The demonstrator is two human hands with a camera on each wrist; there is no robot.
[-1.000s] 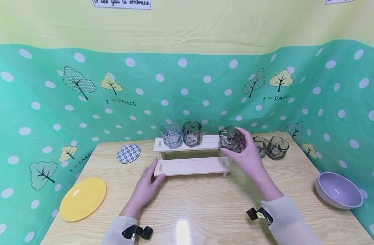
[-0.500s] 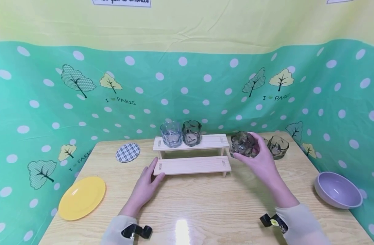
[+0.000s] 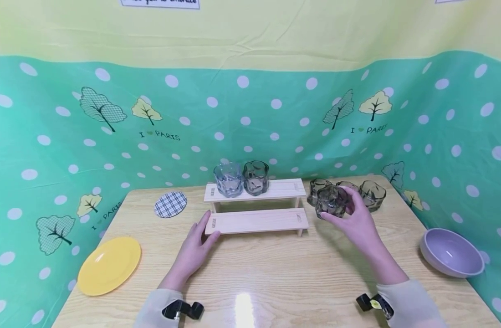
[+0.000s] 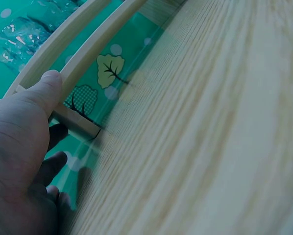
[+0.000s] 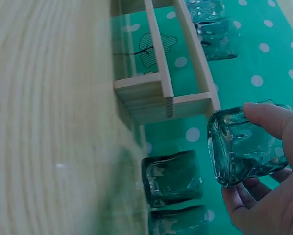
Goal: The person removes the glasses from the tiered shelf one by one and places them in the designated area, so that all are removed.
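Note:
My right hand (image 3: 355, 218) grips a smoky grey glass tumbler (image 5: 249, 142) with thumb and fingers around its side. The tumbler is raised above the table, right of a two-tier wooden shelf rack (image 3: 256, 222). Behind it stand grey tumblers, one (image 3: 314, 187) beside the rack and another (image 3: 373, 196) farther right; a third is mostly hidden by the held one. On the upper tier a pale blue tumbler (image 3: 228, 180) stands next to a grey tumbler (image 3: 256, 177). My left hand (image 3: 195, 250) holds the lower tier's left end, its thumb (image 4: 48, 88) on the board's edge.
A yellow plate (image 3: 109, 266) lies at the left of the wooden table, with a checked round coaster (image 3: 171, 204) behind it. A purple bowl (image 3: 452, 253) stands near the right edge. Green dotted cloth (image 3: 250, 120) hangs around the back and sides.
My right hand has carried the grey tumbler from in front of the upper tier's right end to the right and nearer me, uncovering a tumbler behind it. My left hand stays put.

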